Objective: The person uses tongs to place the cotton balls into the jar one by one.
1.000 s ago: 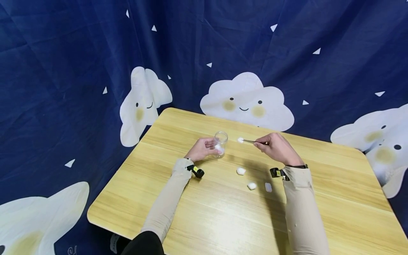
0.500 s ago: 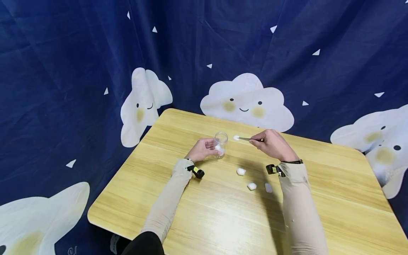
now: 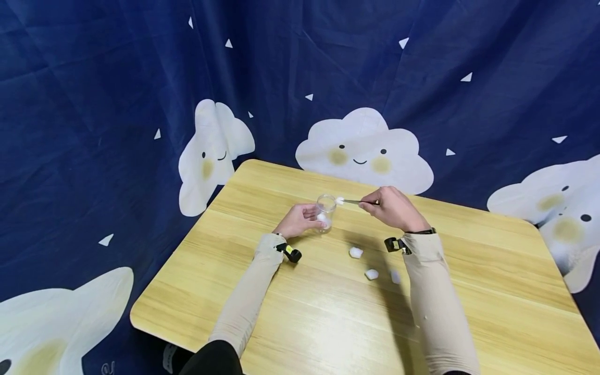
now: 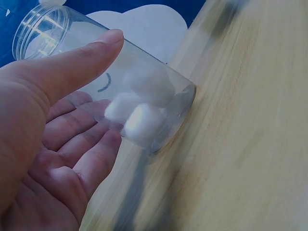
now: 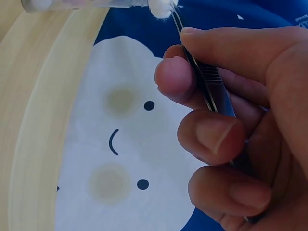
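My left hand [image 3: 296,221] holds a clear plastic jar [image 4: 180,96] upright on the table, thumb on one side and fingers on the other. Several white cotton balls [image 4: 144,120] lie at the bottom of the jar, whose mouth is uncovered. With my right hand [image 3: 395,208] I grip metal tweezers [image 5: 211,79] between thumb and fingers. Their tips pinch another cotton ball [image 5: 161,6], held at the right side of the jar's rim; from the head view I cannot tell whether it touches the rim.
On the wooden table [image 3: 281,312] lie three loose white cotton pieces: one piece [image 3: 355,252] below the jar, a second piece [image 3: 372,274] nearer me, and a third piece [image 3: 395,276] in the right arm's shadow. A blue curtain [image 3: 281,67] with clouds hangs behind the table.
My right hand has moved left and slightly away from me, bringing the tweezers and the pinched cotton ball up to the jar's rim. The left hand and jar have stayed in place.
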Demonstrator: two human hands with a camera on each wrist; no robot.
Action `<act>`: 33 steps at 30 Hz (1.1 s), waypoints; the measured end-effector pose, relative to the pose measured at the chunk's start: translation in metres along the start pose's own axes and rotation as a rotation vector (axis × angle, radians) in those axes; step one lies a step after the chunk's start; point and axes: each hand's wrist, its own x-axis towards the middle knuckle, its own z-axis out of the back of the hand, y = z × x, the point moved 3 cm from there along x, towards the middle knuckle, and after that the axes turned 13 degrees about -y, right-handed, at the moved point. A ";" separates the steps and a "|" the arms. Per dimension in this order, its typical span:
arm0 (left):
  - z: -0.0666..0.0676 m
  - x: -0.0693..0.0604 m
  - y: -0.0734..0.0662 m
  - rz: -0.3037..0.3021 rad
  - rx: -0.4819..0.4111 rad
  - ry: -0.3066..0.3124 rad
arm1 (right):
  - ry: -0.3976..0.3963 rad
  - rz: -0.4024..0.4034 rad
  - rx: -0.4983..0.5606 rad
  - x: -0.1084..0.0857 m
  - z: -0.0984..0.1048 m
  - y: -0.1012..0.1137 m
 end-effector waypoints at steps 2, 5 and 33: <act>0.000 0.000 -0.001 0.000 -0.002 0.000 | -0.002 0.007 -0.008 0.003 -0.001 0.001; 0.001 -0.001 -0.002 0.001 -0.003 0.000 | -0.001 0.014 -0.016 0.008 -0.004 0.003; 0.000 0.000 0.000 0.000 0.005 -0.003 | 0.063 0.015 -0.029 0.018 -0.032 0.014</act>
